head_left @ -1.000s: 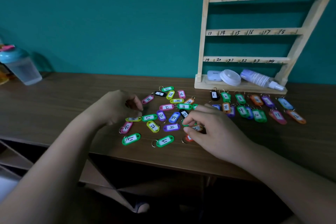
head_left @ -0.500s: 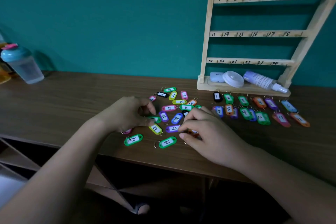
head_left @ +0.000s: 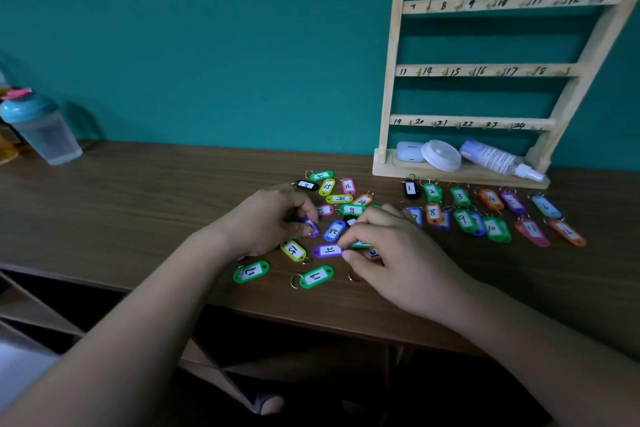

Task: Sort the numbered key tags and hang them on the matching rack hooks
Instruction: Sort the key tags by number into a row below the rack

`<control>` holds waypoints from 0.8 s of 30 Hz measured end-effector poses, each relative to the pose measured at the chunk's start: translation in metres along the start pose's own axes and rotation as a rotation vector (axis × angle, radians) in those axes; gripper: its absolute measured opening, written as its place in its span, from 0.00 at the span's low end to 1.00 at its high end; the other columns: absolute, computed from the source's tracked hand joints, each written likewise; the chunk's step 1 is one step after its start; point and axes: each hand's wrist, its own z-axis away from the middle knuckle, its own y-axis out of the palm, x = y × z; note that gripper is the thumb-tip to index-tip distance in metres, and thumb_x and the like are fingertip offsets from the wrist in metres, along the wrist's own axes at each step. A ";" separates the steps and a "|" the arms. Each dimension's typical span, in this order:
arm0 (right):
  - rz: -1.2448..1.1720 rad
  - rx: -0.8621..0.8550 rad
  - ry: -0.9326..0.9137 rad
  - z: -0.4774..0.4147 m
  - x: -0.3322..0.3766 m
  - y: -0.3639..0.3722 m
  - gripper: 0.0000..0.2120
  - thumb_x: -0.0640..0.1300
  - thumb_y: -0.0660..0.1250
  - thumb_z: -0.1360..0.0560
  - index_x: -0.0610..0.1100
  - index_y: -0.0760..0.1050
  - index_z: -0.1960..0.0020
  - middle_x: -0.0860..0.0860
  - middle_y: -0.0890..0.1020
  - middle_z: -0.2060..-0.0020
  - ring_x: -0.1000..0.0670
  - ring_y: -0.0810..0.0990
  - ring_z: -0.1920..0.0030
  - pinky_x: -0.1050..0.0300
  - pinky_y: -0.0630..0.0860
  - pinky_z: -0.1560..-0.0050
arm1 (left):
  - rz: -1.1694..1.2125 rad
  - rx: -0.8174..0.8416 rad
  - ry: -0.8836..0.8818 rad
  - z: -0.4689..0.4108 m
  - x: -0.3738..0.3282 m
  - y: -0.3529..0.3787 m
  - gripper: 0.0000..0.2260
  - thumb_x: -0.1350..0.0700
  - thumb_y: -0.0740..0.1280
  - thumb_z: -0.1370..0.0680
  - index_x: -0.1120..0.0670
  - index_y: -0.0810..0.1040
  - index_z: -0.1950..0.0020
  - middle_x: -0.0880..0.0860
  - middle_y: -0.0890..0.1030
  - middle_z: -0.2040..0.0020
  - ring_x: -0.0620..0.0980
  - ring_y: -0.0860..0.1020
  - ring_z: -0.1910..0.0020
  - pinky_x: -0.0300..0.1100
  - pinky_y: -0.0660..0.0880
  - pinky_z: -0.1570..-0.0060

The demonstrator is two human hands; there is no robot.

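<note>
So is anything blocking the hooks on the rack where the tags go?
Nothing visible does. The hooks on the rack look bare. A spray bottle, round lid and small white case lie on its base, below the 19 to 24 row, covering no hook.

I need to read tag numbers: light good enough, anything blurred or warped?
Head view: dim, no glare; numbers on the rack and the row of tags read sharp; left hand, pinching a purple tag, and right hand hide others; rack posts splay, probably lens distortion.

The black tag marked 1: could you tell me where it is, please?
Head view, right of centre: the black tag lies before the rack's base, left of green tag 2.
</note>
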 end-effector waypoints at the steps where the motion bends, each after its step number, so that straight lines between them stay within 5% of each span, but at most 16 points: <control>1: -0.003 -0.001 0.001 0.000 0.000 0.000 0.02 0.50 0.71 0.20 0.55 0.83 0.48 0.61 0.77 0.52 0.58 0.71 0.47 0.49 0.69 0.41 | -0.009 0.005 -0.009 -0.001 0.000 0.000 0.08 0.49 0.79 0.24 0.43 0.84 0.47 0.43 0.77 0.47 0.41 0.78 0.47 0.37 0.73 0.44; 7: -0.011 -0.012 0.007 0.000 -0.003 -0.002 0.02 0.50 0.72 0.20 0.55 0.84 0.49 0.61 0.77 0.53 0.58 0.71 0.48 0.55 0.67 0.42 | -0.035 0.040 -0.045 -0.008 0.000 -0.002 0.07 0.48 0.79 0.25 0.44 0.83 0.50 0.46 0.77 0.46 0.44 0.76 0.45 0.42 0.73 0.41; 16: -0.037 -0.037 0.026 0.000 -0.005 -0.005 0.03 0.49 0.73 0.21 0.54 0.84 0.48 0.62 0.77 0.54 0.57 0.72 0.48 0.51 0.71 0.42 | 0.017 0.047 0.000 -0.006 0.004 -0.007 0.07 0.47 0.79 0.25 0.44 0.85 0.51 0.42 0.79 0.48 0.35 0.76 0.47 0.30 0.69 0.47; 20: -0.046 -0.052 0.024 0.000 -0.005 -0.006 0.03 0.47 0.73 0.21 0.54 0.84 0.49 0.62 0.78 0.53 0.56 0.74 0.48 0.49 0.72 0.42 | -0.022 0.032 -0.005 -0.007 0.001 -0.005 0.05 0.51 0.79 0.25 0.44 0.85 0.52 0.41 0.79 0.49 0.38 0.76 0.47 0.37 0.72 0.46; 24: -0.048 -0.057 0.031 0.000 -0.006 -0.007 0.03 0.47 0.73 0.21 0.53 0.85 0.48 0.61 0.78 0.54 0.55 0.74 0.47 0.50 0.72 0.41 | -0.027 0.024 -0.012 -0.007 -0.001 -0.004 0.04 0.51 0.79 0.25 0.45 0.85 0.53 0.41 0.81 0.51 0.35 0.77 0.50 0.30 0.70 0.52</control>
